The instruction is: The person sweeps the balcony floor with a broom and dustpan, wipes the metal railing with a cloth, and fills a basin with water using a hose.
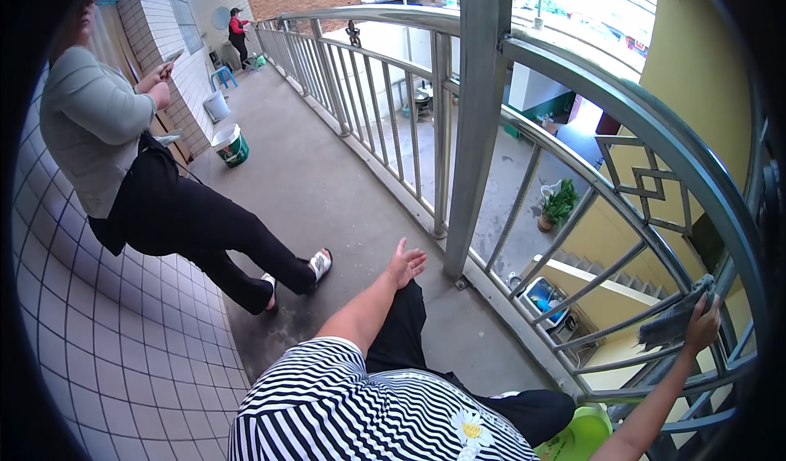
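Note:
My right hand (702, 325) grips a grey cloth (673, 320) against the metal bars of the railing (565, 215) at the right. The cloth's ragged end hangs beside a slanted bar. Over my dark-trousered knee, my left hand (406, 265) is empty, its fingers stretched apart. A bright green basin (586, 435) sits low by the foot of the railing, below my right arm; my body and arm hide part of it.
At the left a person (98, 125) in a light top stands holding a phone (173, 56). A bucket (230, 145), a blue stool (223, 76) and another person (238, 37) in red are farther along the walkway. Beyond the railing, a potted plant (559, 202) stands in the courtyard below.

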Action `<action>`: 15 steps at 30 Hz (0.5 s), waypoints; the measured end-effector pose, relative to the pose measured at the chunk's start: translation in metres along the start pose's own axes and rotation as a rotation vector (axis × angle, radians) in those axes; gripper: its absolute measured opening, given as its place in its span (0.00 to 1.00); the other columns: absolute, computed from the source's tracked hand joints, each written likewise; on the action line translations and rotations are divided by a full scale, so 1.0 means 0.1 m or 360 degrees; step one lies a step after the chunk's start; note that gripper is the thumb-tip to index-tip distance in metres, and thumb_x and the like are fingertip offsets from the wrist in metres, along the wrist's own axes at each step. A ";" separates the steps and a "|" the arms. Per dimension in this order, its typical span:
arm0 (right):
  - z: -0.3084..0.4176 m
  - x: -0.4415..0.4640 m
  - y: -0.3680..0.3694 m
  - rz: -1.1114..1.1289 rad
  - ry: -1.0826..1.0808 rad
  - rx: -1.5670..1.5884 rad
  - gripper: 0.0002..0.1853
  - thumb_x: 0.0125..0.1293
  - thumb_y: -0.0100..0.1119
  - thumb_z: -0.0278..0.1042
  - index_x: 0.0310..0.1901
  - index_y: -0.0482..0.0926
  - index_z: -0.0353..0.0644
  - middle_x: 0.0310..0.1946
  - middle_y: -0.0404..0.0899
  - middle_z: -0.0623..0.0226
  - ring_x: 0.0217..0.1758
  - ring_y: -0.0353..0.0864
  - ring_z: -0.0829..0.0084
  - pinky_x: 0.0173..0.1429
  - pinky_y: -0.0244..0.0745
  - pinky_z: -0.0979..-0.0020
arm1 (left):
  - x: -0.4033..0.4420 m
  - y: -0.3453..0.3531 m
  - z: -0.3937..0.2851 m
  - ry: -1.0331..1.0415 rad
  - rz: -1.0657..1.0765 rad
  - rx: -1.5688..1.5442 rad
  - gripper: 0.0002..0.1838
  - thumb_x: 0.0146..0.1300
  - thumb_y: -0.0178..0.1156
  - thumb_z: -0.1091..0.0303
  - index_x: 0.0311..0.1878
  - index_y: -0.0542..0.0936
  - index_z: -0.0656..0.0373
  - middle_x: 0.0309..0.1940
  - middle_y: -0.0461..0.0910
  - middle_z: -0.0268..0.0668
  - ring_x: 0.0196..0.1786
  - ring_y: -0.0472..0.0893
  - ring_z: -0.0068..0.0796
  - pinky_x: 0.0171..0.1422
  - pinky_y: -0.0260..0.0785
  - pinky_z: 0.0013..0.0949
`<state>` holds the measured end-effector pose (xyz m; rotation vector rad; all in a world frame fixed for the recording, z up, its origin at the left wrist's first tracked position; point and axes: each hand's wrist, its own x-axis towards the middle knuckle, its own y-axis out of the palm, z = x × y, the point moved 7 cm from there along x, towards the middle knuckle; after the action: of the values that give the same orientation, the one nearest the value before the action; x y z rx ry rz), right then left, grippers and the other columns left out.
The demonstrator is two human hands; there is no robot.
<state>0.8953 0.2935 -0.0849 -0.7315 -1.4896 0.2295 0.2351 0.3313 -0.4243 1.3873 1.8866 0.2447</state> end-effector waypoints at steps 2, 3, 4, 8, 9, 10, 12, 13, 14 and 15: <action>-0.01 -0.02 -0.03 -0.0163 -0.0060 0.0016 0.18 0.59 0.41 0.47 0.44 0.69 0.43 0.33 0.74 0.54 0.35 0.72 0.54 0.37 0.66 0.60 | -0.01 -0.01 -0.05 0.0067 0.0010 -0.0279 0.41 0.52 0.52 0.72 0.62 0.39 0.36 0.38 0.68 0.36 0.43 0.70 0.31 0.49 0.63 0.44; 0.01 -0.01 -0.03 -0.0103 -0.0012 0.0029 0.18 0.58 0.43 0.47 0.43 0.69 0.43 0.33 0.74 0.54 0.35 0.72 0.54 0.36 0.67 0.60 | -0.02 -0.01 -0.06 0.0056 0.0019 -0.0274 0.41 0.52 0.52 0.72 0.62 0.39 0.36 0.38 0.68 0.36 0.43 0.70 0.31 0.49 0.63 0.44; 0.01 -0.01 -0.05 -0.0040 0.0049 0.0027 0.18 0.58 0.44 0.46 0.43 0.70 0.43 0.33 0.74 0.54 0.35 0.73 0.54 0.35 0.67 0.60 | -0.03 -0.02 -0.06 0.0068 0.0028 -0.0325 0.40 0.52 0.52 0.71 0.62 0.40 0.36 0.38 0.68 0.36 0.43 0.70 0.30 0.50 0.62 0.45; 0.22 0.06 -0.27 -0.0176 0.0113 0.0314 0.14 0.51 0.53 0.39 0.39 0.74 0.42 0.30 0.75 0.55 0.33 0.75 0.56 0.36 0.69 0.63 | 0.07 -0.09 0.00 0.0117 0.0307 -0.0354 0.42 0.51 0.52 0.70 0.62 0.37 0.34 0.38 0.69 0.34 0.43 0.70 0.29 0.53 0.58 0.47; 0.36 0.09 -0.43 -0.0217 -0.0005 0.0512 0.13 0.49 0.54 0.37 0.36 0.76 0.42 0.30 0.76 0.56 0.32 0.75 0.57 0.36 0.69 0.63 | 0.04 -0.09 0.00 0.0125 0.0287 -0.0377 0.39 0.51 0.52 0.69 0.61 0.41 0.35 0.37 0.70 0.33 0.43 0.70 0.29 0.53 0.58 0.47; 0.42 0.09 -0.57 -0.0351 -0.0037 0.0463 0.11 0.48 0.54 0.36 0.33 0.76 0.42 0.27 0.76 0.57 0.30 0.75 0.57 0.34 0.69 0.63 | 0.18 -0.22 0.06 0.0162 0.0368 -0.0419 0.34 0.51 0.52 0.67 0.60 0.48 0.37 0.37 0.70 0.33 0.44 0.70 0.29 0.53 0.58 0.46; 0.44 0.10 -0.62 -0.0300 0.0044 0.0247 0.11 0.44 0.56 0.39 0.29 0.76 0.43 0.20 0.74 0.59 0.24 0.74 0.59 0.29 0.68 0.63 | 0.20 -0.23 0.06 0.0082 0.0294 -0.0486 0.29 0.52 0.52 0.66 0.57 0.55 0.38 0.39 0.69 0.33 0.46 0.69 0.30 0.54 0.57 0.47; 0.41 0.09 -0.67 -0.0429 -0.0036 0.0328 0.12 0.43 0.57 0.42 0.28 0.76 0.44 0.19 0.74 0.60 0.23 0.74 0.60 0.28 0.68 0.63 | 0.19 -0.24 0.03 0.0080 0.0134 -0.0359 0.31 0.51 0.52 0.66 0.58 0.54 0.38 0.43 0.66 0.34 0.48 0.67 0.31 0.55 0.55 0.46; 0.40 0.08 -0.67 -0.0450 -0.0046 0.0357 0.12 0.43 0.56 0.42 0.27 0.76 0.45 0.18 0.74 0.60 0.22 0.74 0.60 0.27 0.68 0.64 | 0.14 -0.16 -0.03 0.0037 0.0143 -0.0008 0.31 0.52 0.52 0.63 0.60 0.52 0.36 0.50 0.62 0.35 0.52 0.64 0.33 0.57 0.53 0.46; 0.36 0.06 -0.65 -0.0425 0.0009 0.0308 0.13 0.43 0.56 0.45 0.27 0.76 0.44 0.17 0.73 0.61 0.21 0.74 0.60 0.27 0.67 0.64 | -0.03 0.12 -0.13 0.0036 0.0259 0.0467 0.31 0.52 0.52 0.61 0.60 0.53 0.39 0.53 0.61 0.36 0.54 0.62 0.34 0.58 0.51 0.45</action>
<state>0.8431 0.2574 -0.0465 -0.3732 -1.5181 0.1647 0.2351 0.3374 -0.4071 1.7444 1.8847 0.0634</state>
